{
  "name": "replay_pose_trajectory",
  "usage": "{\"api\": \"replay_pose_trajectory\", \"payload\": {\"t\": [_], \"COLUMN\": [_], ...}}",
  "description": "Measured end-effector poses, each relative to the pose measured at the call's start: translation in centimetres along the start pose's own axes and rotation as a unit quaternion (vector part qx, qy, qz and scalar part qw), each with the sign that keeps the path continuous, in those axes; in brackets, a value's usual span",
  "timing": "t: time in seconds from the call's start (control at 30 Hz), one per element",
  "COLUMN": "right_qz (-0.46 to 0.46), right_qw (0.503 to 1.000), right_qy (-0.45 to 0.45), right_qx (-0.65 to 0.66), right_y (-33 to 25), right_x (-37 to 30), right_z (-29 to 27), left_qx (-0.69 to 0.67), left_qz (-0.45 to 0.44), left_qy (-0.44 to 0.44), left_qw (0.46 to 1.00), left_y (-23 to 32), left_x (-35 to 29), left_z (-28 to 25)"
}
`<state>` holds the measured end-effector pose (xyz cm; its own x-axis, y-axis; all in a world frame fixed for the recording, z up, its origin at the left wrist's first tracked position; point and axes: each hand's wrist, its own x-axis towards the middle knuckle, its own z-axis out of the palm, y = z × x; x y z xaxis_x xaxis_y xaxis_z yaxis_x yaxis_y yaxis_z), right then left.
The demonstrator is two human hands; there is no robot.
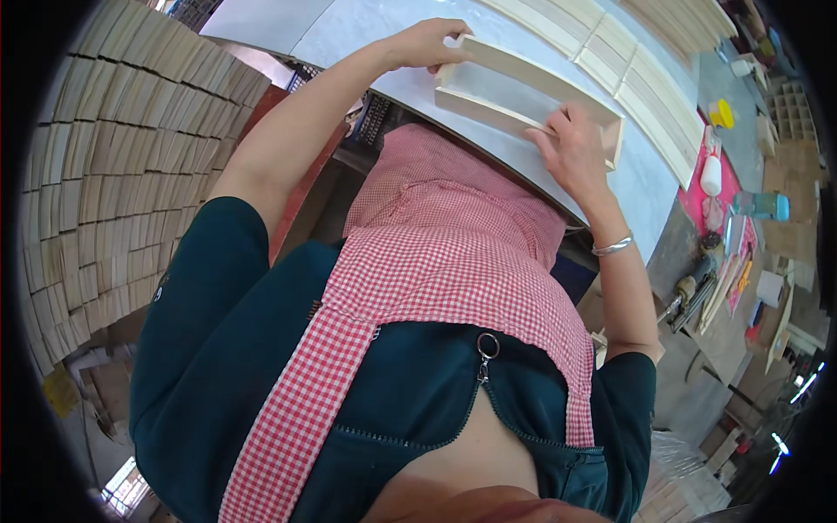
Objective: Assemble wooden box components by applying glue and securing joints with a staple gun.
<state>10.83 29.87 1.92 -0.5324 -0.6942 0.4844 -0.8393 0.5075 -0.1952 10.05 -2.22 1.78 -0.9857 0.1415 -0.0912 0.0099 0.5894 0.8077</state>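
Observation:
A long, narrow, rectangular frame of pale wood [488, 107] lies at a slant on the light grey marbled tabletop [349, 35]; the tabletop shows through between its walls. My left hand [427, 45] grips its left end, thumb and fingers closed around the corner. Over the near long wall, toward the right end, my right hand [574, 150] is closed with bent fingers and the thumb against the wood. Part of that wall is hidden behind this hand, which has a silver bracelet on its wrist.
Rows of pale wooden strips [602, 48] lie along the table's far side. Tall stacks of wooden pieces [131, 166] rise at the left. On the right are a white bottle [711, 174], a yellow tape roll [721, 113], a blue-lidded container [767, 206] and assorted tools.

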Motion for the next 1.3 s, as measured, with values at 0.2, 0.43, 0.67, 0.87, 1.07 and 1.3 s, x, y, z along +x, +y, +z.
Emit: {"api": "replay_pose_trajectory", "payload": {"t": [0.2, 0.43, 0.67, 0.87, 1.07, 1.3], "right_qz": [0.082, 0.093, 0.124, 0.070, 0.129, 0.135], "right_qw": [0.996, 0.994, 0.989, 0.997, 0.990, 0.988], "right_qy": [-0.038, -0.050, -0.074, 0.012, 0.033, 0.048], "right_qx": [-0.006, -0.030, -0.029, -0.018, -0.040, -0.058], "right_y": [-1.2, -1.4, -1.7, -4.5, -9.3, -8.9], "right_x": [-1.1, -0.8, -0.8, 1.7, 6.8, 7.2], "right_z": [1.3, 1.3, 1.3, 3.8, 8.6, 9.5], "left_qx": [-0.023, -0.100, -0.058, -0.024, -0.038, -0.047], "left_qz": [0.007, 0.002, 0.008, 0.069, 0.043, 0.072], "left_qy": [0.028, 0.017, -0.082, -0.009, -0.031, -0.026], "left_qw": [0.999, 0.995, 0.995, 0.997, 0.998, 0.996], "left_y": [-1.8, -2.5, -2.2, -4.1, -3.1, -2.6], "left_x": [-0.1, -1.4, -4.2, -3.9, -3.8, -3.7], "left_z": [1.4, 1.3, 0.6, 1.8, 1.5, 1.1]}}
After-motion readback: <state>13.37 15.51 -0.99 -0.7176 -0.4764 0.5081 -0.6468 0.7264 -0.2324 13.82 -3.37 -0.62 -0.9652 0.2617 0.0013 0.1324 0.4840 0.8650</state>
